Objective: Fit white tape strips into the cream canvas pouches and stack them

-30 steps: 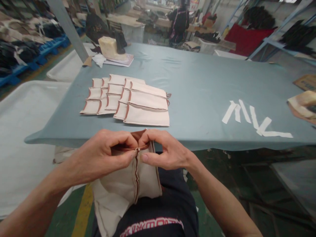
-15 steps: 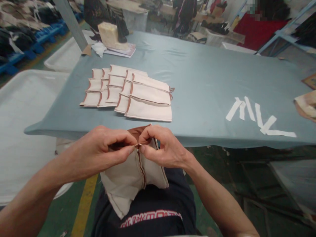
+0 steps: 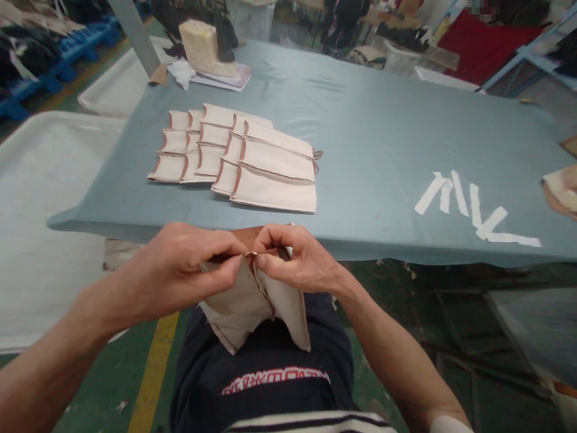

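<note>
A cream fabric pouch (image 3: 238, 307) with brown seams and a brown lining hangs between my hands, over my lap at the table's front edge. My left hand (image 3: 198, 264) pinches its upper edge by the middle seam between thumb and forefinger. Right beside it, my right hand (image 3: 297, 258) pinches the same edge, the fingertips of both hands nearly meeting. The inside of the pouch is mostly hidden behind my fingers. Just beyond my hands, several similar cream pouches (image 3: 274, 186) lie in overlapping rows on the table.
The table has a blue-grey cover (image 3: 369, 138). White strips (image 3: 473, 204) lie on its right side. A yellowish block (image 3: 198, 45) sits on papers at the back left, near a metal post (image 3: 135, 36). White tubs (image 3: 45, 228) stand to the left.
Both hands keep their pinch on the pouch edge. The pouch's lower part has swung up and to the right, and the gap at the seam looks slightly wider. The view has tilted down a little.
</note>
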A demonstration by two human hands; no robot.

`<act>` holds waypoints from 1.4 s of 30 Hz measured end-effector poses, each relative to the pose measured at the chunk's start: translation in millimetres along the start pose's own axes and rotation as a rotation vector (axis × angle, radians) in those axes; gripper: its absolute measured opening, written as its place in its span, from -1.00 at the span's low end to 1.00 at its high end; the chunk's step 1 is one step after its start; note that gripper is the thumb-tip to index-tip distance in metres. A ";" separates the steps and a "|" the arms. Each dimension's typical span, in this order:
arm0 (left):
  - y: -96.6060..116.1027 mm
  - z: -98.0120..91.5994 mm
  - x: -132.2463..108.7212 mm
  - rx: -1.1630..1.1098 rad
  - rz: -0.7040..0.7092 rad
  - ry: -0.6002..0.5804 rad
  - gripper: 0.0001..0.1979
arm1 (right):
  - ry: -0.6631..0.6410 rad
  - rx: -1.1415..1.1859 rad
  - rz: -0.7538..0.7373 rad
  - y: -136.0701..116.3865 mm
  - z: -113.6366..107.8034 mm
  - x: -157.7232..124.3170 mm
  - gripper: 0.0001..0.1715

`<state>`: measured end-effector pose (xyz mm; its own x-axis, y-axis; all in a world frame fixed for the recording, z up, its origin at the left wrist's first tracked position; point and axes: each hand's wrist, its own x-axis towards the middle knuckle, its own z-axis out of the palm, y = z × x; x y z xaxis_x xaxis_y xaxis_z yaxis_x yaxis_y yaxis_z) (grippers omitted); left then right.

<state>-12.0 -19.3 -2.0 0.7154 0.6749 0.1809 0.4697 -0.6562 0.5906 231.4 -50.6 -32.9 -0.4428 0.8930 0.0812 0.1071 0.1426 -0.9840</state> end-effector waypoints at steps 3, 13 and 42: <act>-3.8 10.0 -1.5 -0.248 -0.043 0.009 -0.69 | -0.015 0.052 -0.017 -0.3 0.8 -0.2 -0.83; 4.0 6.7 -3.1 -0.478 -0.301 -0.100 -0.73 | -0.026 -0.031 -0.160 8.8 3.5 -3.9 -0.75; 1.3 7.8 -10.6 -0.286 -0.193 -0.063 -0.64 | 0.226 -1.043 -0.558 2.9 7.3 -13.5 -0.57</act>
<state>-14.9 -29.9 -9.3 0.6619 0.7496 0.0005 0.4420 -0.3909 0.8074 231.1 -65.4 -38.0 -0.5023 0.6379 0.5837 0.6650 0.7165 -0.2108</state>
